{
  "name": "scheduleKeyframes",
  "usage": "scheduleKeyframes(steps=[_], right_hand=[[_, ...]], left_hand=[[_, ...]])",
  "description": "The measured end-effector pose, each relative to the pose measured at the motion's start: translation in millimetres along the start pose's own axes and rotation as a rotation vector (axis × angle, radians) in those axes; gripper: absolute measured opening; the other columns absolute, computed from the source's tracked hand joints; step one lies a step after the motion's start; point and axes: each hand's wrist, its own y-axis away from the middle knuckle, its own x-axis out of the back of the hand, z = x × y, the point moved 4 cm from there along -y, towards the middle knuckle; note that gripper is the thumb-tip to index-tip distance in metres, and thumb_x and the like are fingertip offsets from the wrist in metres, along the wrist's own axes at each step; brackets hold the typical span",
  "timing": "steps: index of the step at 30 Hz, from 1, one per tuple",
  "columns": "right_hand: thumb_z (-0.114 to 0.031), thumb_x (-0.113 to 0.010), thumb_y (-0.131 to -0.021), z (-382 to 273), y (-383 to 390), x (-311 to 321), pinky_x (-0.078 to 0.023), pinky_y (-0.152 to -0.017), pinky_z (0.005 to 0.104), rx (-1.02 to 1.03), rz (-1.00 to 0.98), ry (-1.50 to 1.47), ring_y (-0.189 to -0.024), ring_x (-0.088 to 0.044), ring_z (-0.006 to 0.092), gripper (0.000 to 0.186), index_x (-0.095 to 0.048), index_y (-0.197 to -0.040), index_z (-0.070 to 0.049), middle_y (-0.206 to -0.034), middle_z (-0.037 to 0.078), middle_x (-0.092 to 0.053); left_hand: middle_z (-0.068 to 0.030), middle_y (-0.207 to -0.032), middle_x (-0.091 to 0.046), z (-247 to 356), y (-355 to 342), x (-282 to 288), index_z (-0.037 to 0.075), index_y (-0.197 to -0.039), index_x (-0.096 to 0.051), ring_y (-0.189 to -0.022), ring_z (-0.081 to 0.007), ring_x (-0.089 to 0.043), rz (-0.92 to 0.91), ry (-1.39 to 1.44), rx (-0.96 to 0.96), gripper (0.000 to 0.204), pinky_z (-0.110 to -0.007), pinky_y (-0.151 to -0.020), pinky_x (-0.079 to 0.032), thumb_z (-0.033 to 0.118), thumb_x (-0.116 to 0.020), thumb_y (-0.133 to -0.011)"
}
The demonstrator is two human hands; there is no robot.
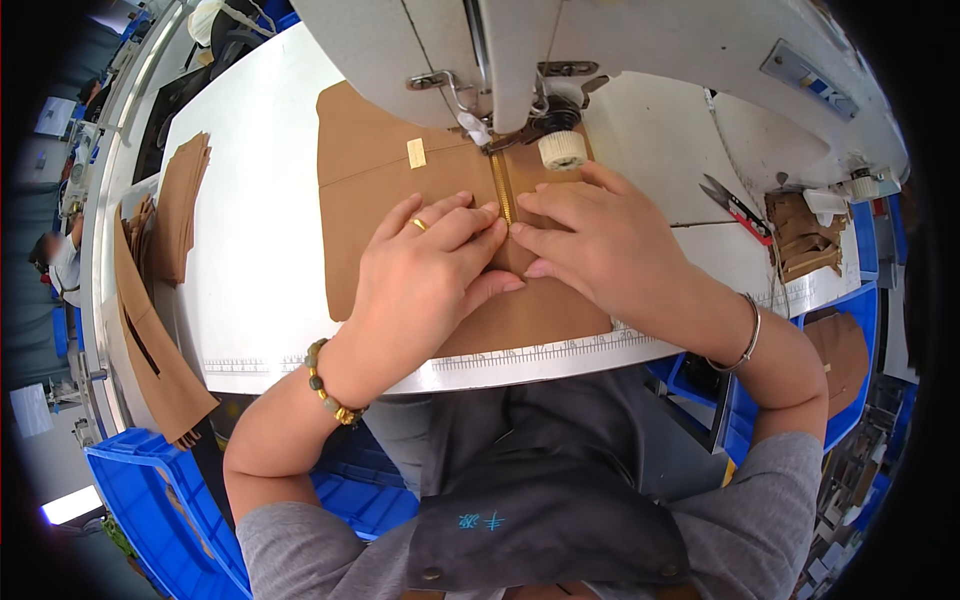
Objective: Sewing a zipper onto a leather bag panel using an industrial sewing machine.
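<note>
Panel (365,240), brown: flat on the white table (260,200), centre, its far part beneath the sewing machine (440,60). Zip (502,180), gold-toothed: set in the panel, running from near the machine's needle area toward the near side. Label (416,152), small, pale yellow: on the panel, left of the zip.

Left hand (425,265): laid on the panel, fingertips just left of the zip; grip unclamped, thumb and fingers apart. Ring, gold, worn; bracelet (316,382), beaded, at the wrist. Right hand (610,235): laid on the panel, fingertips just right of the zip; grip likewise unclamped, thumb apart from the fingers. Bangle (750,340), metal, at the wrist.

Knob (562,152), white, ribbed: on the machine, right of the zip. Ruler strip (550,352): along the near edge. Snips (748,215), red and black: right side, beside brown scraps (805,240). Stack of brown pieces (180,210): left side. Long brown piece (150,340), dark slit: near left, over the edge. Bins, blue: one near left (130,450), one near right (868,320), the latter holding brown pieces (838,350).
</note>
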Motion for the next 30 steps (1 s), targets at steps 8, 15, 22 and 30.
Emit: scheduleKeyframes(steps=[8,15,22,30], right_hand=[[-0.028,-0.081,-0.082,19.9,-15.4,-10.4,-0.047,-0.108,0.0486,-0.014,0.034,0.06,-0.099,-0.069,0.0234,0.023,-0.076,-0.095,-0.01,-0.098,0.004,-0.069],[-0.029,-0.081,-0.084,28.5,-20.9,-13.6,-0.047,-0.108,0.0469,-0.063,0.035,0.061,-0.1,-0.068,0.0228,0.024,-0.075,-0.098,-0.011,-0.096,0.003,-0.069],[-0.029,-0.08,-0.087,29.4,-18.4,-15.3,-0.044,-0.112,0.045,-0.045,0.009,0.085,-0.114,-0.065,0.0242,0.03,-0.075,-0.108,-0.009,-0.108,0.005,-0.071],[-0.028,-0.079,-0.089,28.9,-16.9,-15.7,-0.044,-0.112,0.0465,-0.024,0.03,0.11,-0.119,-0.065,0.0252,0.035,-0.072,-0.117,-0.009,-0.118,0.008,-0.071]], left_hand=[[-0.0064,-0.124,-0.074,-20.0,-17.1,-5.4,0.005,-0.118,-0.08,-0.128,-0.0283,-0.066,0.01,-0.032,0.012,0.049,-0.053,-0.113,-0.045,0.04,-0.082,-0.083],[-0.0052,-0.119,-0.072,-33.8,-25.4,-9.8,0.004,-0.115,-0.08,-0.123,-0.0271,-0.066,0.048,-0.016,0.053,0.046,-0.053,-0.112,-0.046,0.039,-0.081,-0.085],[-0.0048,-0.123,-0.073,-17.2,-14.0,-10.4,0.01,-0.122,-0.078,-0.123,-0.0271,-0.068,0.093,-0.093,0.016,0.05,-0.051,-0.11,-0.049,0.041,-0.082,-0.083],[-0.0051,-0.125,-0.073,-16.8,-12.9,-9.1,0.01,-0.124,-0.078,-0.123,-0.027,-0.068,0.104,-0.104,0.029,0.053,-0.052,-0.109,-0.05,0.044,-0.081,-0.083]])
